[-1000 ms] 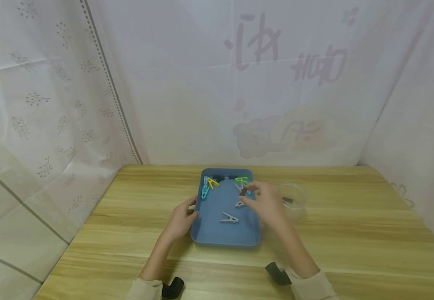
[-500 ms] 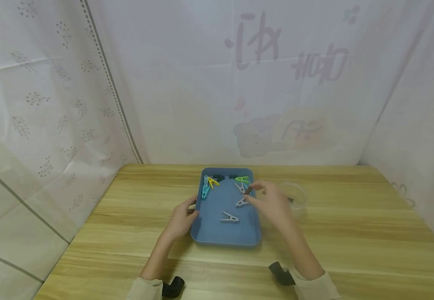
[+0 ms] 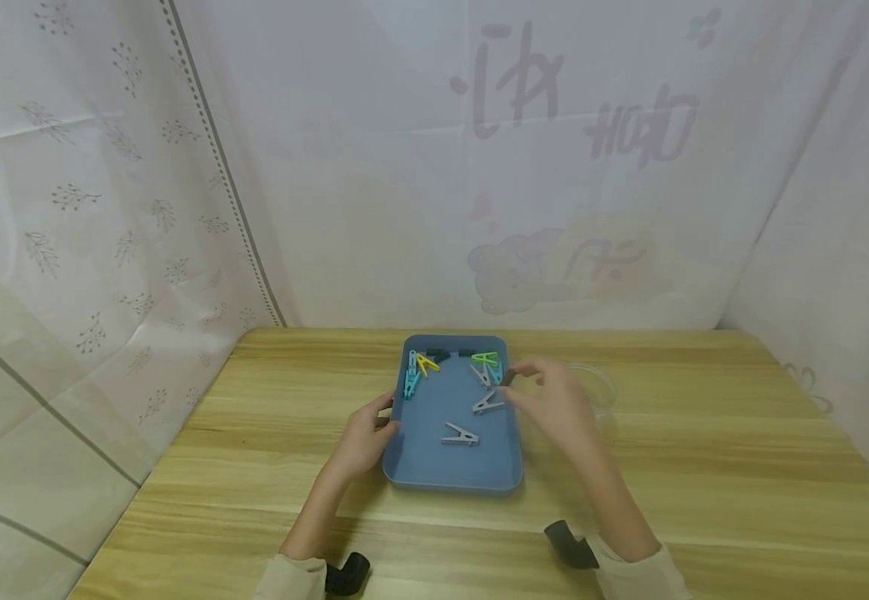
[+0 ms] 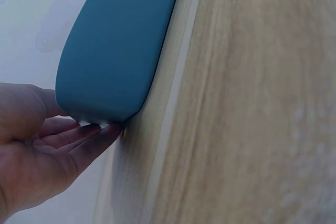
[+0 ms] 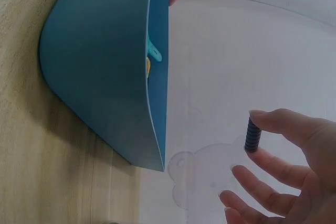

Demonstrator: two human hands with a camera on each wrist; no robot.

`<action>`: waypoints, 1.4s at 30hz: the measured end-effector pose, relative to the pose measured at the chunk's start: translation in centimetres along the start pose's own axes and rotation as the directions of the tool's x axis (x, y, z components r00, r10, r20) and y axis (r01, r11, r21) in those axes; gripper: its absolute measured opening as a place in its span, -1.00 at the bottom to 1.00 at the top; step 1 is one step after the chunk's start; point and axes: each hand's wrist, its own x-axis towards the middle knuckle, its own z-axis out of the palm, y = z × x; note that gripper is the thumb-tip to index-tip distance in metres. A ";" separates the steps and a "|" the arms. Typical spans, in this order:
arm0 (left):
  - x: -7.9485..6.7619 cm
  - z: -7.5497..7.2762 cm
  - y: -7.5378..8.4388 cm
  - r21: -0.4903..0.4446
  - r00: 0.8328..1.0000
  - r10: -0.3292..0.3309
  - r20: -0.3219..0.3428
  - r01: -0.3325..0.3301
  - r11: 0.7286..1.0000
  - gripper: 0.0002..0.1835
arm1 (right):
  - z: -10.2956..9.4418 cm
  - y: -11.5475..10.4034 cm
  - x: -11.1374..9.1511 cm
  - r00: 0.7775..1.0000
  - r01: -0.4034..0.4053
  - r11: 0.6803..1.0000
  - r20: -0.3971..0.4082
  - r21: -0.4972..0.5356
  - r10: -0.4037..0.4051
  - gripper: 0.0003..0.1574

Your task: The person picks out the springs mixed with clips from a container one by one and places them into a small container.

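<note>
My right hand (image 3: 554,404) pinches a small dark ridged cylinder (image 5: 253,135) between thumb and forefinger, its other fingers spread. In the head view it hovers by the right rim of a blue tray (image 3: 452,471). My left hand (image 3: 362,437) rests against the tray's left wall; in the left wrist view its fairly straight fingers (image 4: 97,142) touch the outside. Inside the tray lie grey clothespins (image 3: 461,435), a yellow clothespin (image 3: 427,364), a green clothespin (image 3: 484,359), teal clothespins (image 3: 412,379) and black pieces (image 3: 437,355) at the far end.
A round clear dish (image 3: 605,392) stands right of the tray, partly hidden behind my right hand. The wooden table (image 3: 704,467) ends at a pale printed curtain (image 3: 374,208) behind, with more curtain on both sides.
My right hand has drawn back to the right, carrying the ridged cylinder from above the tray's clothespins to its right rim. The left hand and the tray have stayed put.
</note>
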 end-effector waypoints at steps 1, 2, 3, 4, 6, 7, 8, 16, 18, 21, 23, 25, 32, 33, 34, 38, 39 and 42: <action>0.0 0.0 0.0 -0.001 1.000 0.001 0.000 -0.001 1.000 -0.41 | -0.1 0.1 0.0 1.000 -0.004 1.000 0.003 0.002 0.004 -0.45; 0.0 0.0 0.0 0.000 1.000 0.000 0.000 0.000 1.000 -0.41 | -0.1 0.1 0.0 1.000 -0.006 1.000 0.005 0.004 0.006 -0.45; 0.0 0.0 0.0 0.000 1.000 0.001 0.000 -0.001 1.000 -0.41 | -0.2 0.1 0.0 1.000 -0.007 1.000 0.006 0.006 0.007 -0.44; 0.0 0.0 0.0 0.001 1.000 0.000 0.000 0.000 1.000 -0.41 | -0.3 0.2 0.1 1.000 -0.009 1.000 0.008 0.006 0.009 -0.43; 0.0 0.0 0.1 0.002 1.000 0.003 -0.002 -0.003 1.000 -0.41 | -0.4 0.2 0.1 1.000 -0.009 1.000 0.009 0.005 0.009 -0.42; 0.0 0.0 0.1 0.001 1.000 0.005 -0.004 -0.005 1.000 -0.41 | -0.4 0.3 0.2 1.000 -0.010 1.000 0.011 0.005 0.010 -0.41; 0.0 0.0 0.1 0.001 1.000 0.007 -0.004 -0.007 1.000 -0.41 | -0.5 0.3 0.2 1.000 -0.009 1.000 0.011 0.006 0.009 -0.41; 0.0 0.1 0.2 0.003 1.000 0.003 -0.001 -0.003 1.000 -0.41 | -1.3 0.7 0.2 1.000 -0.015 1.000 0.008 -0.014 0.015 -0.38; 0.0 0.1 0.2 0.005 1.000 0.004 0.002 -0.004 1.000 -0.41 | -1.5 0.8 0.2 1.000 -0.015 0.999 0.001 -0.028 0.015 -0.38; 0.0 0.1 0.2 0.000 1.000 -0.003 0.001 0.003 1.000 -0.41 | -1.8 0.8 0.2 1.000 -0.008 0.999 -0.020 -0.051 0.007 -0.40; 0.0 0.1 0.2 -0.002 1.000 -0.008 0.001 0.008 1.000 -0.41 | -2.0 0.8 0.2 0.999 -0.012 0.998 -0.032 -0.062 0.010 -0.41; 0.0 0.0 0.2 -0.004 1.000 -0.010 0.000 0.010 1.000 -0.41 | -2.1 0.9 0.2 0.999 -0.017 0.998 -0.043 -0.065 0.014 -0.42; -0.1 0.0 0.2 -0.002 1.000 -0.012 -0.002 0.012 1.000 -0.41 | -2.6 1.1 0.2 0.999 -0.028 0.999 -0.034 -0.029 0.027 -0.42; -0.1 0.0 0.2 -0.003 1.000 -0.012 -0.002 0.012 1.000 -0.41 | -2.6 1.2 0.1 0.999 -0.023 0.999 -0.034 -0.029 0.022 -0.42; -0.1 0.0 0.2 -0.003 1.000 -0.012 -0.003 0.012 1.000 -0.41 | -2.6 1.2 0.1 0.999 -0.017 0.999 -0.033 -0.031 0.016 -0.42; 0.0 0.0 0.2 -0.003 1.000 -0.012 -0.004 0.012 1.000 -0.41 | -2.8 1.3 0.1 1.000 -0.014 0.999 -0.028 -0.035 0.013 -0.42; 0.0 0.0 0.2 -0.003 1.000 -0.012 -0.004 0.012 1.000 -0.41 | -2.8 1.3 0.1 1.000 -0.017 0.999 -0.026 -0.034 0.016 -0.42; 0.0 0.0 0.2 0.000 1.000 -0.014 -0.004 0.014 1.000 -0.41 | -3.0 1.4 0.1 0.999 -0.028 0.999 -0.022 -0.034 0.028 -0.42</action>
